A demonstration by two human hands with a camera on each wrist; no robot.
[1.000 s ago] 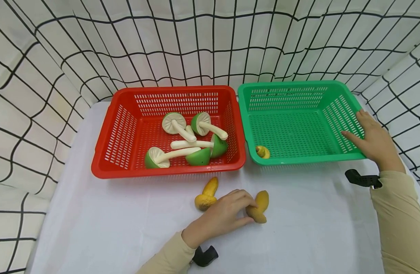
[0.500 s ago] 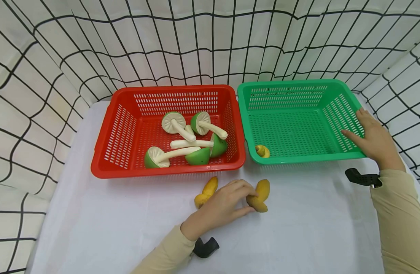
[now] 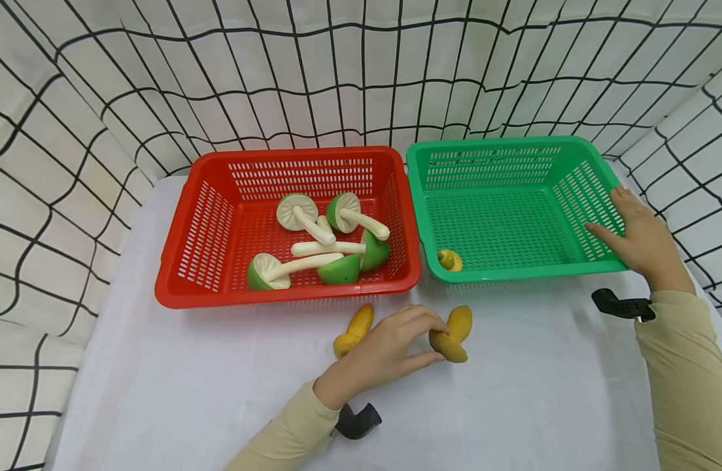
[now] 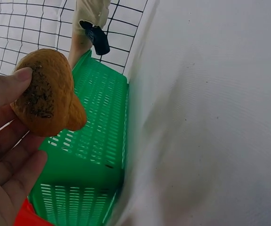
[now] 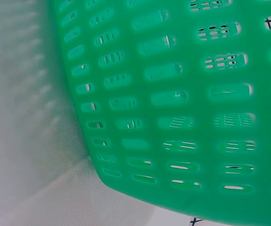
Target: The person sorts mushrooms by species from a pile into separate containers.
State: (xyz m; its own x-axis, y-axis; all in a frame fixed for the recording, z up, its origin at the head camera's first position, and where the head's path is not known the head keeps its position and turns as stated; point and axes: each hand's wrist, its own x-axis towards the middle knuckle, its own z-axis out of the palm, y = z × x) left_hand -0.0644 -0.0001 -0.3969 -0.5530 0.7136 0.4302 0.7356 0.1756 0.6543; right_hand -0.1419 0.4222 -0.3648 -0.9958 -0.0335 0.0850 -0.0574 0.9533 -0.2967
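Observation:
My left hand (image 3: pixel 390 350) pinches a yellow-brown toy mushroom (image 3: pixel 459 324) between thumb and fingertips, in front of the baskets. In the left wrist view dark specks cover one side of this mushroom (image 4: pixel 51 92), and the thumb presses on them. Another yellow mushroom (image 3: pixel 360 322) lies on the white cloth, partly hidden behind the left hand. My right hand (image 3: pixel 649 242) rests over the right rim of the green basket (image 3: pixel 514 273), its thumb on the inner side and its fingers stretched along the edge. That hand is out of sight in the right wrist view, where the basket's slotted wall (image 5: pixel 145 99) fills most of the picture.
Left of the green basket stands a red basket (image 3: pixel 220 297) holding several green-capped mushrooms with white stems (image 3: pixel 328 247). One small yellow piece (image 3: pixel 450 260) lies in the green basket's near left corner. Black-lined netting (image 3: pixel 361 85) rises behind and at both sides.
The left hand and its mushroom have moved up toward the baskets, then slightly right. The right hand stays at the green basket's rim.

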